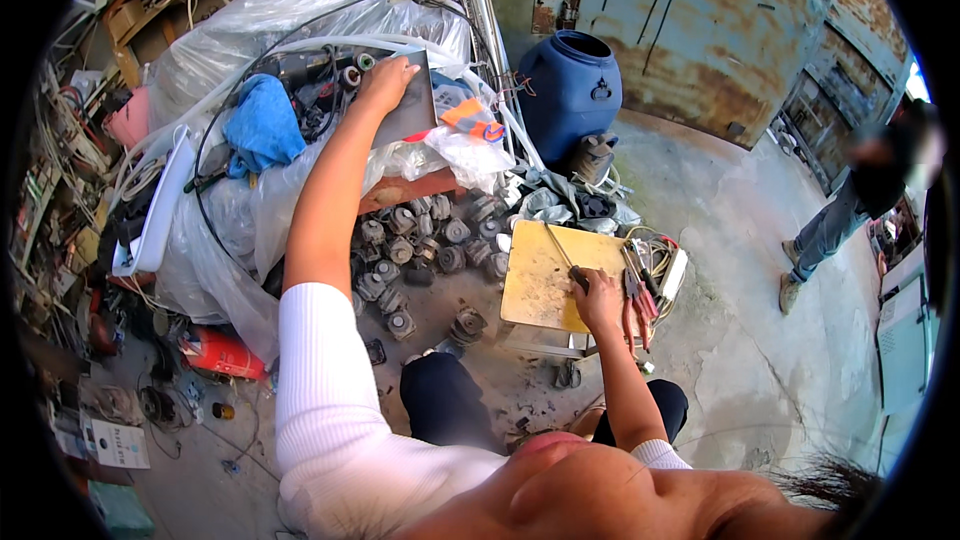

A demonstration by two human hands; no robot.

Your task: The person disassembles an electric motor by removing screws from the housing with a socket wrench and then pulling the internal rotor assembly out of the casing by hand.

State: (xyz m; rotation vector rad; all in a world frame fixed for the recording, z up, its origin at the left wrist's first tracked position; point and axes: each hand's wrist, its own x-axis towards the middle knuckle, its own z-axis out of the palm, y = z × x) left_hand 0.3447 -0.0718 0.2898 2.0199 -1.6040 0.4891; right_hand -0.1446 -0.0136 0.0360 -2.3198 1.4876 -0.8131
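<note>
My left hand (388,80) reaches up to a grey metal tray (417,100) on the plastic-covered pile, fingers curled on its edge near some dark parts and metal fittings (362,65). A blue cloth (262,125) lies left of that arm. Down on a dusty yellow board-topped stool (535,280), my right hand (597,295) is closed around the dark handle of a screwdriver (578,276), its shaft pointing up and left. Just right of this hand lie red-handled pliers (638,310), other tools and coiled cable (662,260).
Many grey metal parts (400,250) cover the floor left of the stool. Behind stand a blue barrel (565,100) and rusty metal doors (700,20). Another person (840,220) stands at the right. A red cylinder (220,350) lies at lower left, among clutter.
</note>
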